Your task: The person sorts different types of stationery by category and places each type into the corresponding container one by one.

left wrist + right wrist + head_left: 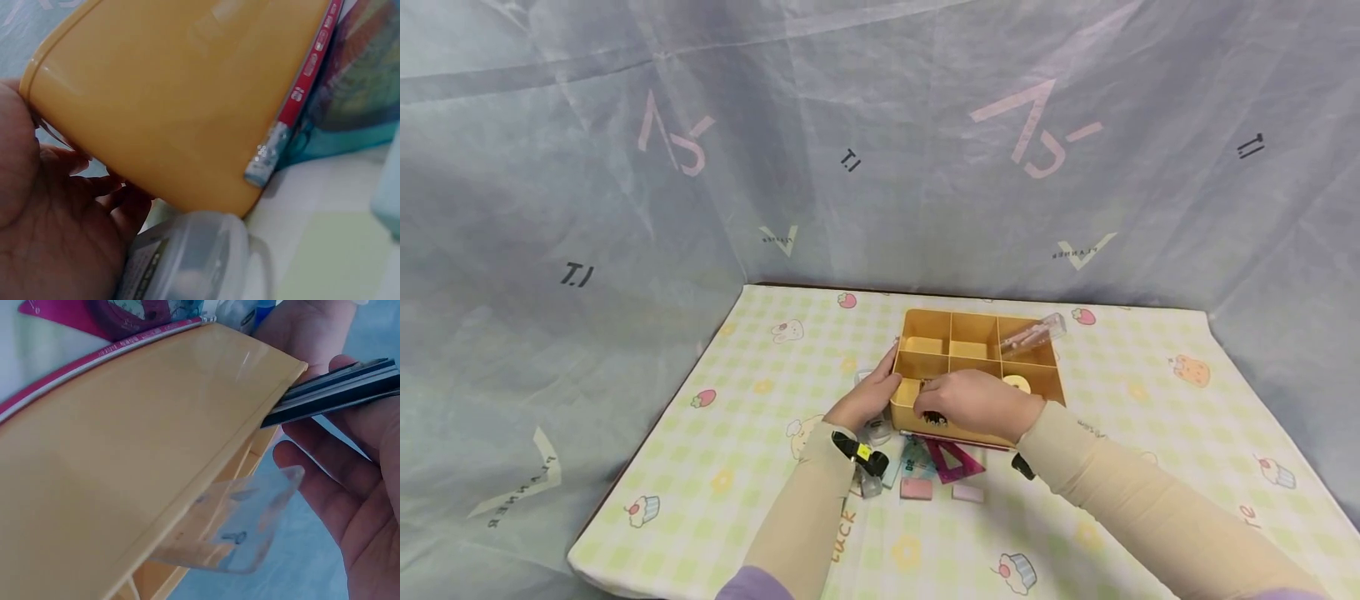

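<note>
A yellow box point(907, 418) with six compartments lies on the table right of the middle of the head view. The right hand point(973, 400) reaches over its front row, fingers bent; in the right wrist view it grips a stack of thin, dark-edged cards point(337, 390), one end of which lies over the box's rim. The left hand point(867, 398) holds the box by its left side, its thumb at the rim and its fingers bent along the outer wall, with nothing else visible in its grasp.

In the back right compartment a clear case point(1037, 333) leans, its end sticking out over the rim. A pale round roll point(1017, 382) sits in the front right compartment, partly hidden by the right hand.

A red pencil point(306, 81) with a silvery end lies along the foot of the front wall. Just beside the box's corner, near the left hand, stands a clear tub point(194, 256). Lower in the head view are a magenta triangle ruler point(958, 473), a pink eraser point(916, 489) and a pale block point(967, 494) to the eraser's right.

A checked tablecloth point(700, 467) with strawberries and cupcakes covers the table, and a grey-blue curtain point(880, 192) fills the top.
</note>
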The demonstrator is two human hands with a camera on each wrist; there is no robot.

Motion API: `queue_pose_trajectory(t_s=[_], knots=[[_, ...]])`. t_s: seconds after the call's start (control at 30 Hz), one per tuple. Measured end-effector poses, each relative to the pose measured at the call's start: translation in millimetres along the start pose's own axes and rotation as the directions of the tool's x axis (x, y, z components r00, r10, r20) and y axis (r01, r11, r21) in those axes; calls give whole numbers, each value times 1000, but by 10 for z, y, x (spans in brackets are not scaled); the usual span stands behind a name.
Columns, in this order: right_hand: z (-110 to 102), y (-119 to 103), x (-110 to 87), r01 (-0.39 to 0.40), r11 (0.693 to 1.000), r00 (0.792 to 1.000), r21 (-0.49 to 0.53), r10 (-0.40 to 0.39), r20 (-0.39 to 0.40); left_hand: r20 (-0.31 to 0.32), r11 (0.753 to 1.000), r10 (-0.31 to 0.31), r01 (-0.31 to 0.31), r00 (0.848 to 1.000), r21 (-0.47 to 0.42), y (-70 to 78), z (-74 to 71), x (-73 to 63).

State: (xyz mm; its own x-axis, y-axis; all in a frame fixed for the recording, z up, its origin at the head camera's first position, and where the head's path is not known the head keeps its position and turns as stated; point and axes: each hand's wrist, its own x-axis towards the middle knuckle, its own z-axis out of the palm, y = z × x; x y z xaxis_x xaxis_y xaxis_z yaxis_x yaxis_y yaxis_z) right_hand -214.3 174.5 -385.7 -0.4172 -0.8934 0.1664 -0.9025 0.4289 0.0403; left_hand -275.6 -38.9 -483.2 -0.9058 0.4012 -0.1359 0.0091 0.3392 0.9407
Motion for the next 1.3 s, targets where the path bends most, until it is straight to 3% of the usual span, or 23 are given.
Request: queue_pose_trajectory(t_s=[0.13,0.27,0.37,0.47,0.53,0.57,0.63,0.67,0.77,0.83,0.93,1.03,1.3], knots=[[-24,-40,-37,-66,997,998,38,67,-19,-2,1000,-1,1,1000,-5,-6,-7,-10],[-117,-118,-149,-131,990,979,43,136,-151,-9,1000,-13,13,1000,4,0,-5,-11],[-167,-173,-311,-135,990,945,34,139,-297,-17,1000,-20,20,1000,13,8,0,-11],[-156,-236,-516,-94,995,896,40,102,-432,-27,999,-27,28,999,33,17,7,-14],[-100,-281,-652,-48,999,872,20,51,-487,-30,999,-27,28,999,43,21,7,-16],[-57,-301,-714,-27,1000,870,8,27,-491,-30,998,-27,28,999,49,22,5,-13],[65,-333,-813,8,1000,880,-10,-12,-475,-24,999,-22,23,999,49,24,-6,-8],[133,-352,-854,8,1000,896,-15,-14,-443,-20,999,-18,19,1000,44,25,-12,-6],[347,-409,-929,-69,997,955,-31,57,-293,-8,1000,-12,13,1000,20,27,-25,-4],[464,-451,-940,-153,986,974,-67,139,-180,-3,1000,-11,11,1000,3,28,-23,-10],[583,-490,-925,-256,959,967,-121,252,-46,-2,1000,-21,21,1000,-9,20,-11,-14],[655,-496,-898,-300,941,952,-154,306,18,0,1000,-18,18,1000,-16,3,2,-13],[729,-465,-853,-369,914,928,-167,371,-19,-7,1000,-19,18,1000,-7,12,4,-10]])
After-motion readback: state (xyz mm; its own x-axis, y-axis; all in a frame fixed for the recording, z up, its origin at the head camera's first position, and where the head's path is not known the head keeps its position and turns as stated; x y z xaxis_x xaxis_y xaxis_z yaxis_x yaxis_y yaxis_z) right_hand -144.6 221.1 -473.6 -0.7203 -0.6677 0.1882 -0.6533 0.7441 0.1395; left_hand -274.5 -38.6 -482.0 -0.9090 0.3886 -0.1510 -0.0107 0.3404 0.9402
